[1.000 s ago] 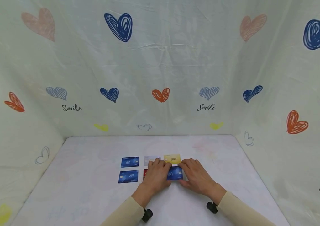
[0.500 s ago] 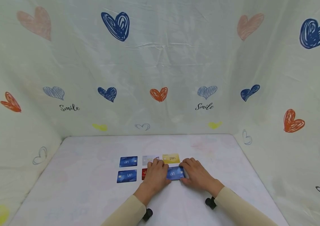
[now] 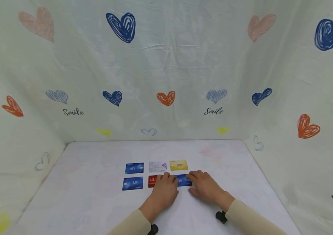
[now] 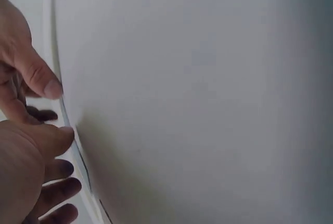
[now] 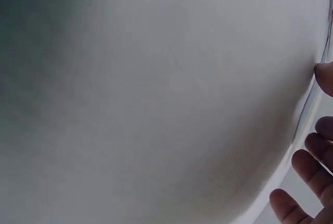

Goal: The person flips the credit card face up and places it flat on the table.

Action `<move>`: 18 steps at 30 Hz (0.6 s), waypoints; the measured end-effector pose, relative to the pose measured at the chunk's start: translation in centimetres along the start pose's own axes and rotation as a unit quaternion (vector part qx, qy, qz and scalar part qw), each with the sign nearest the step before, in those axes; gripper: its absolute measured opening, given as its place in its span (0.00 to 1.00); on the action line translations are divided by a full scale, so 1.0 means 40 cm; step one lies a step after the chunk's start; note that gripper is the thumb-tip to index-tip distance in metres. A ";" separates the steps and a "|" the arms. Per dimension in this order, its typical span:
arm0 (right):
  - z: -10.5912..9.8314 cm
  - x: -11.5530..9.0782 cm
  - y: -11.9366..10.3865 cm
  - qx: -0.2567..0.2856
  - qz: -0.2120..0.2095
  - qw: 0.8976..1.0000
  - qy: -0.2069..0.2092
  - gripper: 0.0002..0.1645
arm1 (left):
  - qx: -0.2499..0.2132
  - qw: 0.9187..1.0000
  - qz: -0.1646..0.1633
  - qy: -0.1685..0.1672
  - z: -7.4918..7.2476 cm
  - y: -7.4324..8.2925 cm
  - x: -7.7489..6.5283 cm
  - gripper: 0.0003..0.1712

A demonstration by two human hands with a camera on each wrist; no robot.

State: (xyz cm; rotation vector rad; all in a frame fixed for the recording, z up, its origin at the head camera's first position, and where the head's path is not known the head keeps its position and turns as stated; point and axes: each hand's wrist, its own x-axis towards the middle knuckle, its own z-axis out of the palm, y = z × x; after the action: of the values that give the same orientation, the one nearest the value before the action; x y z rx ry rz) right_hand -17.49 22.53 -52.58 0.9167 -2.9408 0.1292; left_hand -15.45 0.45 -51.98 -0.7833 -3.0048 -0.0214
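Observation:
A blue card (image 3: pixel 184 180) lies on the table between both hands in the head view. My left hand (image 3: pixel 164 191) covers its left end and part of a red card (image 3: pixel 152 181). On the blue card's right edge are the fingertips of my right hand (image 3: pixel 205 186), with the thumb lower and apart from the card. In the left wrist view the left hand's thumb (image 4: pixel 60 138) and fingers are spread, nothing plainly held. The right hand's fingers (image 5: pixel 312 169) also stand apart in the right wrist view.
Behind lie a yellow card (image 3: pixel 179 165), a silver card (image 3: pixel 157 166) and a blue card (image 3: pixel 134 168). A blue VIP card (image 3: pixel 132 183) sits at the front left. The white table (image 3: pixel 96 209) meets a heart-printed curtain (image 3: pixel 166 65) at the back and sides.
The blue card between my hands, earlier held at its ends, now lies flat in the front row. Both hands have drawn slightly toward me, uncovering more of the silver and red cards.

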 end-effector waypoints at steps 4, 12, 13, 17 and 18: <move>-0.003 -0.029 -0.013 -0.039 -0.016 0.999 -0.020 0.32 | 0.003 0.999 0.033 -0.026 0.001 0.013 -0.028 0.33; -0.003 -0.033 -0.019 -0.051 -0.016 0.998 -0.036 0.32 | 0.008 0.999 0.021 -0.042 0.002 0.017 -0.032 0.35; -0.002 -0.033 -0.019 -0.051 -0.015 0.998 -0.036 0.32 | 0.007 0.999 0.020 -0.043 0.003 0.017 -0.031 0.35; 0.002 -0.032 -0.018 -0.052 -0.014 0.998 -0.035 0.32 | 0.000 0.999 0.016 -0.047 0.007 0.018 -0.030 0.36; 0.004 -0.033 -0.018 -0.052 -0.013 0.998 -0.034 0.32 | -0.005 0.999 0.014 -0.049 0.007 0.017 -0.031 0.36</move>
State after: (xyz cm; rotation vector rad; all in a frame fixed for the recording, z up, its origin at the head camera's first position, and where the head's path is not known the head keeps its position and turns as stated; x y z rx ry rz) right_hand -16.02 22.67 -52.78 0.9637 -2.9627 -0.0561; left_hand -14.07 0.44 -52.32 -0.8504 -3.0867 0.0020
